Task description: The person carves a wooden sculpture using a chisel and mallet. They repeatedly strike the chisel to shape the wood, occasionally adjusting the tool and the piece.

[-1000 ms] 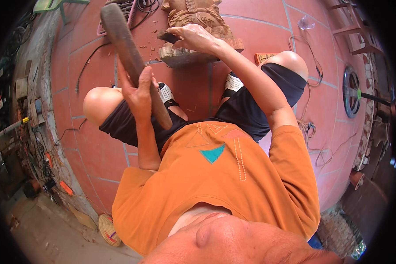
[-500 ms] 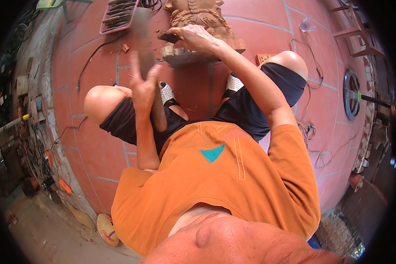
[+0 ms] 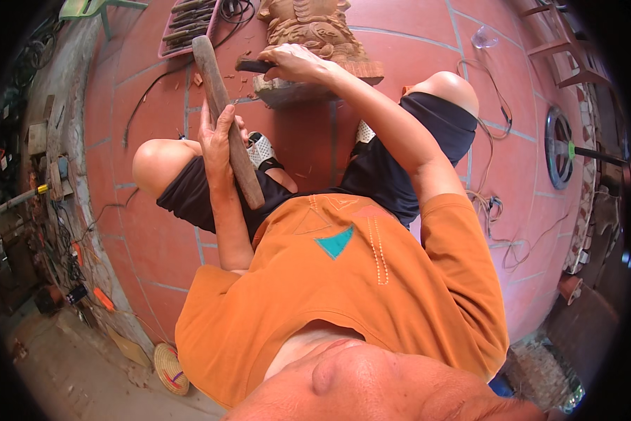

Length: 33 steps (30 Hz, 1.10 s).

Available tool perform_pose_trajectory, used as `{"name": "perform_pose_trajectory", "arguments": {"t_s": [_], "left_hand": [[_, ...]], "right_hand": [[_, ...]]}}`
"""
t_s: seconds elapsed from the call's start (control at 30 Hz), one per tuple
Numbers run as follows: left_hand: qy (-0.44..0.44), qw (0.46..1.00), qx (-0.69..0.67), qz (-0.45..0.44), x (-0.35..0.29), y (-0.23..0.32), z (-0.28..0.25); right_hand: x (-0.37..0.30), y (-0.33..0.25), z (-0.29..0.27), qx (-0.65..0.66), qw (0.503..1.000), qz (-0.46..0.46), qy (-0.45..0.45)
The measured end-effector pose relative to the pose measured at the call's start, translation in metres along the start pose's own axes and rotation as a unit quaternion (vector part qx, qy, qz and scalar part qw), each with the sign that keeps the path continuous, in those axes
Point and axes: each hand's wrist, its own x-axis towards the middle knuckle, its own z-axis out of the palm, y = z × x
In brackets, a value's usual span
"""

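My left hand point(image 3: 216, 144) grips a long wooden club point(image 3: 219, 91) around its middle, with the thumb along the near side. The club slants from the upper left down toward my lap. Farther off, my right hand point(image 3: 298, 62) is closed on a short dark-handled tool that looks like a carving chisel point(image 3: 254, 66). Its blade is hard to make out. Right beside that hand stands a carved wooden sculpture point(image 3: 315, 35) with relief patterns, on a thick wooden base point(image 3: 361, 71). The top of the carving is cut off by the picture's edge.
A pink tray point(image 3: 167, 48) of several carving tools lies at the far left, beside black cable point(image 3: 237, 10). Wood chips point(image 3: 198, 79) dot the red tiled floor. Cords point(image 3: 494, 91) run along the right, near a black wheel-like ring point(image 3: 560, 149). A green stool point(image 3: 84, 8) stands far left.
The club, blurred and more upright before, now tilts left and appears still. My right hand and the chisel have shifted slightly left.
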Motion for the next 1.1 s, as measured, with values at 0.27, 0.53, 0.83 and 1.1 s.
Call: {"name": "perform_pose_trajectory", "arguments": {"t_s": [0.27,0.53,0.83,1.1], "left_hand": [[0.002,1.0,-0.011,0.023,-0.003,-0.006,0.003],[0.03,0.999,0.001,0.016,-0.008,-0.006,-0.005],[0.005,1.0,0.01,0.028,-0.007,-0.007,-0.004],[0.004,0.999,0.018,0.04,-0.012,-0.003,-0.001]], "right_hand": [[0.009,-0.009,-0.007,-0.003,0.998,0.028,-0.057],[0.01,0.011,-0.023,0.099,0.992,0.071,-0.017],[0.002,0.0,-0.017,0.107,0.99,0.074,-0.05],[-0.003,-0.006,-0.02,0.132,0.986,0.078,-0.061]]}}
